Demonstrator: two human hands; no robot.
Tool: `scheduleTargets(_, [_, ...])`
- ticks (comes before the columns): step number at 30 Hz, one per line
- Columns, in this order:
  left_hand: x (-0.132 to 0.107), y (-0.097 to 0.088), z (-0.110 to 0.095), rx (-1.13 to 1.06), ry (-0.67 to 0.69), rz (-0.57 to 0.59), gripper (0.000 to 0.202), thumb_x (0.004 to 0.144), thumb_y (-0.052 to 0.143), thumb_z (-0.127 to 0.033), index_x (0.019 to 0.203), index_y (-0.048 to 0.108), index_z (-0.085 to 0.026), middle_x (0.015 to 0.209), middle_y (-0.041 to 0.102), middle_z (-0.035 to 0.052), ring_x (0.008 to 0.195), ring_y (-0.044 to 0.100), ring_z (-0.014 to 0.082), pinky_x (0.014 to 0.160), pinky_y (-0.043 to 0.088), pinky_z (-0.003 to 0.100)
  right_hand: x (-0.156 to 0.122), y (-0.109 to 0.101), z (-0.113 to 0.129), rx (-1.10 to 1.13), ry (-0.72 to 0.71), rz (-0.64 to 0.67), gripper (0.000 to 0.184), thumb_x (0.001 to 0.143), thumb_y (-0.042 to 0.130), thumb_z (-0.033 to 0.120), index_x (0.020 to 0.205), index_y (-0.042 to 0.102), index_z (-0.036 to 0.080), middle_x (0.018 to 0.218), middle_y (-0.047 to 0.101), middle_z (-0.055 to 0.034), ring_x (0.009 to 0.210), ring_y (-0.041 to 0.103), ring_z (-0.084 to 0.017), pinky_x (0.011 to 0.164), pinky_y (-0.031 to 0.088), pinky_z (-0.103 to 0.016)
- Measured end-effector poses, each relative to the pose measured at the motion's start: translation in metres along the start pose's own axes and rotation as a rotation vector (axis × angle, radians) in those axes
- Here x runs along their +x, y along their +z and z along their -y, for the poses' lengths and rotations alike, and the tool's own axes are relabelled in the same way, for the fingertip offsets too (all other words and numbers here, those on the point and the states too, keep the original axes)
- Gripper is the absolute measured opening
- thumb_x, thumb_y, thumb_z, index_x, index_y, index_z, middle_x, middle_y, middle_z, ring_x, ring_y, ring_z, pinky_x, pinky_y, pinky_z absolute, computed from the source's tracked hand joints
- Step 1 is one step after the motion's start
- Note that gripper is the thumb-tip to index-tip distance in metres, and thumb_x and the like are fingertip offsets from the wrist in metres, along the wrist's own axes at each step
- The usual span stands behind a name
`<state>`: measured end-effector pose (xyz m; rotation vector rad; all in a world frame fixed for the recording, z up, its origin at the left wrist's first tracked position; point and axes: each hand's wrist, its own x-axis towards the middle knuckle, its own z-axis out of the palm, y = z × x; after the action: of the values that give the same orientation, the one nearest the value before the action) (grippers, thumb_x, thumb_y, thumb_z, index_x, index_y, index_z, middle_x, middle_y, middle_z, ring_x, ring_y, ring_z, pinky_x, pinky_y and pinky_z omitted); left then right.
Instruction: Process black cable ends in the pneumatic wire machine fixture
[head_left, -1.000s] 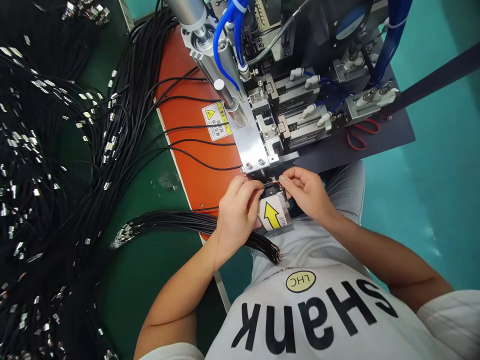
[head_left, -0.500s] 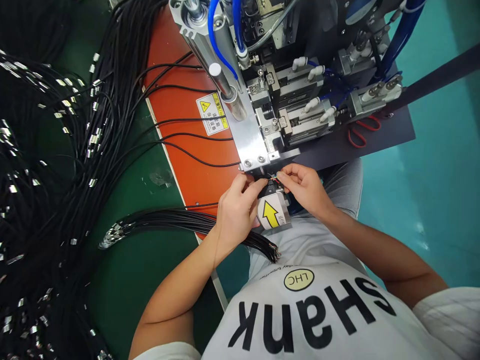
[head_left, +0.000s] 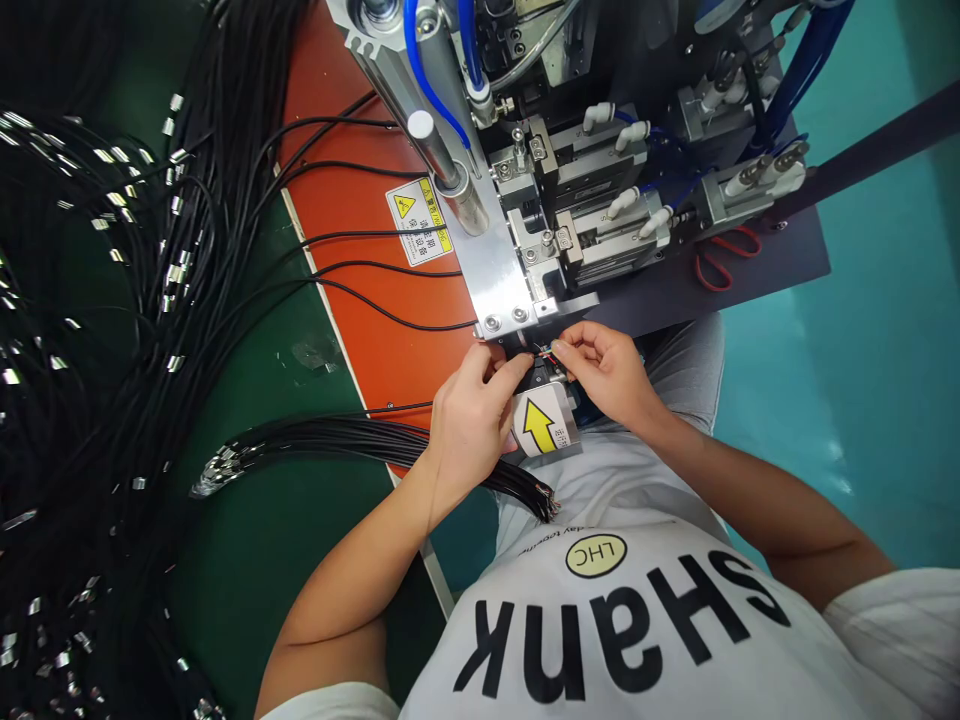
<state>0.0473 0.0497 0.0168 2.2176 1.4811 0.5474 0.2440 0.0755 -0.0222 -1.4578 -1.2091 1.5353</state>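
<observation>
My left hand [head_left: 471,408] is closed at the front of the machine, thumb and forefinger together at the end of a black cable [head_left: 409,407] that runs in beneath the hand from the left. From that end come thin coloured wires [head_left: 548,352], pinched by the thumb and fingertips of my right hand [head_left: 606,368]. The fingers cover most of the wire tips. Just below my fingertips sits a clear plate with a yellow arrow label [head_left: 541,425]. A bundle of black cables [head_left: 345,440] passes under my left wrist, its stripped ends near my lap.
The machine [head_left: 495,270] carries metal cylinders and blue air hoses [head_left: 431,85]. Several black cables cross its orange base [head_left: 360,215]. A large heap of cables [head_left: 225,150] with shiny ends covers the green table [head_left: 262,580]. Red-handled scissors [head_left: 724,260] lie at the right.
The view has shifted slightly. Both hands stay in nearly the same place, with small finger movements at the coloured wires.
</observation>
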Motion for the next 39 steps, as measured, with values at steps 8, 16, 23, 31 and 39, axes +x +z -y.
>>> scheduleTargets(8, [0.0,0.0,-0.002,0.182,0.064,-0.024,0.036,0.097,0.039,-0.018,0.124,0.063,-0.023,0.1,0.057,0.0089,0.081,0.057,0.0165,0.063,0.044,0.025,-0.001,0.001,0.005,-0.205,-0.084,-0.04,0.015,0.091,0.062,0.034,0.083,0.059,0.021,0.069,0.061,0.0001,0.059,0.056,-0.013,0.055,0.045,-0.026])
scheduleTargets(16, [-0.002,0.0,-0.001,0.271,0.047,-0.039,0.036,0.095,0.045,-0.018,0.124,0.065,-0.025,0.098,0.058,0.0093,0.078,0.055,0.0175,0.063,0.042,0.027,-0.003,-0.005,0.01,-0.205,-0.095,-0.039,0.019,0.092,0.061,0.038,0.089,0.064,0.02,0.075,0.065,-0.0008,0.058,0.06,-0.013,0.058,0.047,-0.028])
scheduleTargets(23, [-0.001,-0.002,-0.002,0.226,0.036,-0.046,0.034,0.095,0.046,-0.017,0.123,0.065,-0.025,0.1,0.059,0.0094,0.079,0.057,0.0172,0.062,0.042,0.026,-0.004,0.003,0.015,-0.278,-0.25,-0.124,0.012,0.089,0.065,0.03,0.082,0.065,0.019,0.083,0.064,-0.0021,0.065,0.056,-0.012,0.067,0.047,-0.029])
scheduleTargets(31, [-0.001,-0.003,-0.002,0.224,0.056,-0.056,0.034,0.096,0.043,-0.015,0.122,0.064,-0.023,0.098,0.057,0.0077,0.08,0.057,0.0154,0.063,0.043,0.024,0.001,0.005,0.0,0.034,0.067,0.023,0.026,0.089,0.065,0.045,0.085,0.059,0.02,0.064,0.056,0.0032,0.05,0.048,-0.01,0.048,0.038,-0.024])
scheduleTargets(39, [-0.002,-0.007,-0.004,0.067,-0.012,0.023,0.033,0.097,0.044,-0.015,0.126,0.059,-0.018,0.103,0.056,0.009,0.093,0.061,0.0183,0.074,0.051,0.027,-0.008,-0.002,0.023,-0.314,-0.225,-0.136,0.023,0.092,0.063,0.038,0.104,0.072,0.021,0.083,0.065,-0.0019,0.056,0.049,-0.01,0.057,0.042,-0.027])
